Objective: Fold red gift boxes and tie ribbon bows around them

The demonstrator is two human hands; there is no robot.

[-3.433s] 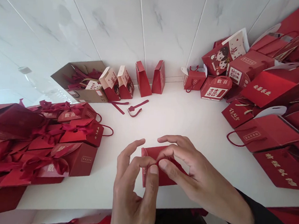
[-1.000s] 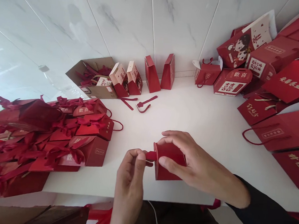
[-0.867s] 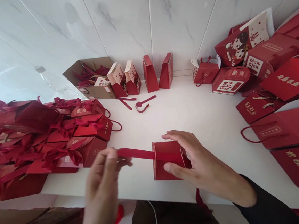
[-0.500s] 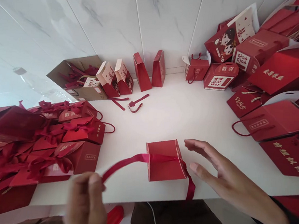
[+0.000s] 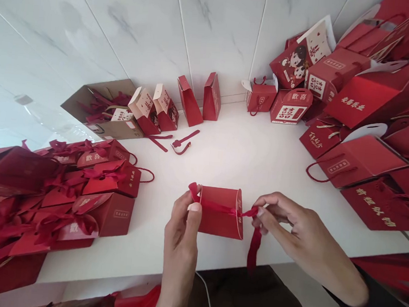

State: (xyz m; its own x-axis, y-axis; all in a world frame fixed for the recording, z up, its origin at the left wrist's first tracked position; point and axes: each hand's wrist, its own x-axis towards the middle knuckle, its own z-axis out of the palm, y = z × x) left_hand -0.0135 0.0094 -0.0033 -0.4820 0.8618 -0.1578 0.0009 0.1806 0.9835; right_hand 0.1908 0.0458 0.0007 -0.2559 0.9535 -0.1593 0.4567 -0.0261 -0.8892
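A red gift box (image 5: 219,225) lies on the white table (image 5: 211,161), near its front edge. Across the top of the box runs a dark red ribbon (image 5: 217,206), which comes out at both ends. My left hand (image 5: 185,233) is at the box's left end, its thumb and fingers closed on the ribbon there, with a bit of ribbon standing up above the fingertips. At the right end my right hand (image 5: 287,223) pinches the other side of the ribbon, and its tail hangs down below the fingers.
Ribbon-tied red boxes (image 5: 106,212) are piled at the left. A cardboard box (image 5: 117,129) of ribbons stands behind them. Several upright small boxes (image 5: 191,102) line the wall. Loose ribbon strips (image 5: 181,144) lie in front. More red boxes (image 5: 364,162) are stacked at the right.
My left hand has moved right and up to the box's left end, drawing the ribbon in. My right hand, open before, has closed on the ribbon at the right end.
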